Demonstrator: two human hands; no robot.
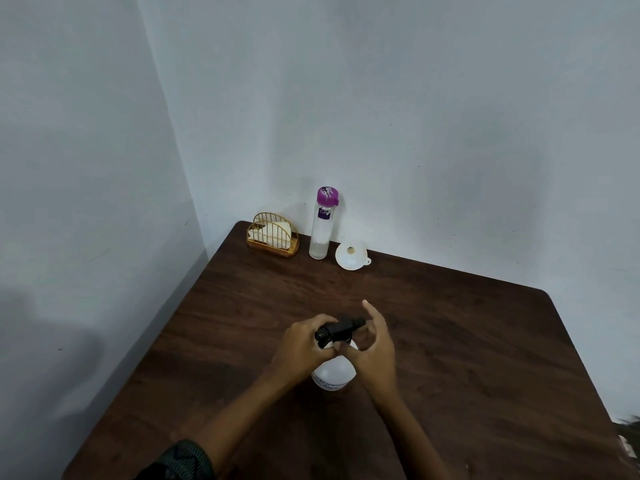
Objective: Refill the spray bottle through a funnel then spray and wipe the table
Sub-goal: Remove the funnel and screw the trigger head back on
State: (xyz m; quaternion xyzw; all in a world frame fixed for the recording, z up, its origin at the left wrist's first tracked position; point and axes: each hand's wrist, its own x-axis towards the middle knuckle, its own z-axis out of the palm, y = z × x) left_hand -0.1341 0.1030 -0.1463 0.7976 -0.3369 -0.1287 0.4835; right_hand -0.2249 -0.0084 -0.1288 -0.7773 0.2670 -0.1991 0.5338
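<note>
A white spray bottle (333,373) with a black trigger head (341,328) stands upright on the dark wooden table (467,341), near the middle. My left hand (302,348) grips the bottle's neck and the back of the head. My right hand (373,344) pinches the collar under the black head, with its index finger sticking up. A white funnel (351,256) lies on the table by the back wall. Left of the funnel stands a tall clear water bottle (322,225) with a purple cap, holding some liquid at the bottom.
A gold wire holder (273,235) with white napkins sits in the back left corner of the table. White walls run along the table's back and left edges. Something dark shows at the far right edge (628,424).
</note>
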